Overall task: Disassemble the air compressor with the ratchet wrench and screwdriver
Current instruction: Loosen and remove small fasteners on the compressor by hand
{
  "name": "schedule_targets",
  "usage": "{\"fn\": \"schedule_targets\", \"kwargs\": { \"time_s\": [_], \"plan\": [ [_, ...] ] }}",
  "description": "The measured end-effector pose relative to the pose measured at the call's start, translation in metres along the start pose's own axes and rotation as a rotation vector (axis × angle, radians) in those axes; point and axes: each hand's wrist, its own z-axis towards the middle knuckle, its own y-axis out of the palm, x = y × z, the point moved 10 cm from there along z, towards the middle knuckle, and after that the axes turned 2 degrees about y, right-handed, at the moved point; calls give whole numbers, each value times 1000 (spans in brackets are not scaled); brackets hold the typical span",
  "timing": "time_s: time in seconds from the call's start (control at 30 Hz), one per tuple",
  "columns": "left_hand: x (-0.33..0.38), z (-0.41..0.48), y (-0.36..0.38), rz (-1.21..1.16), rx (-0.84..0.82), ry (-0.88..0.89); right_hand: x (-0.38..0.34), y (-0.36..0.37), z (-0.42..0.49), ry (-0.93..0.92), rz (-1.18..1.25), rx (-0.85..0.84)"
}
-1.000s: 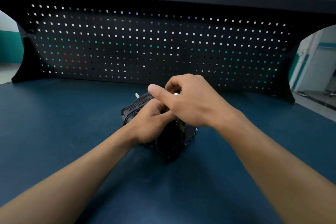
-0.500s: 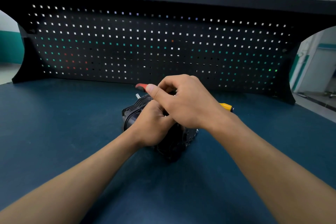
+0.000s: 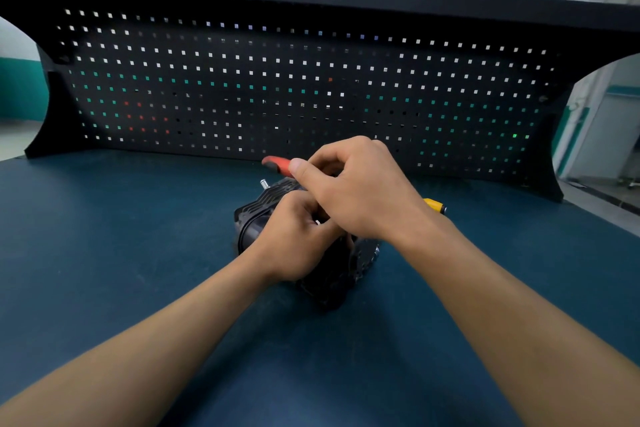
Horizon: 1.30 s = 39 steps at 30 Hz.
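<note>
At the middle of the desk (image 3: 138, 253), the right hand (image 3: 363, 191) is curling round a red-handled tool (image 3: 275, 163), a yellow end (image 3: 434, 205) poking out past its wrist; the left hand (image 3: 294, 239) is gripping the top of the black air compressor (image 3: 332, 274), which is sitting before the pegboard (image 3: 311, 80)

Fig. 1: compressor (image 3: 341, 270) | left hand (image 3: 294, 246) grips its 9 o'clock side | right hand (image 3: 360, 194) holds red-handled tool (image 3: 276, 163), tip toward 10 o'clock
</note>
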Motion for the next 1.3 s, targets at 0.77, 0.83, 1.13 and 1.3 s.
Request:
{"fn": "schedule_targets", "kwargs": {
  "time_s": [0.77,0.83,1.13,1.3],
  "plan": [
    [-2,-4,6,-19,-31,-84,3,-33,-10,97,-439,142],
    [-2,-5,6,-19,-29,-88,3,-32,-9,108,-467,121],
    [2,-5,4,6,10,-37,11,-34,-15,205,-559,-6],
    [3,-4,6,-16,-6,-47,5,-31,-19,158,-564,14]
  ]
}}
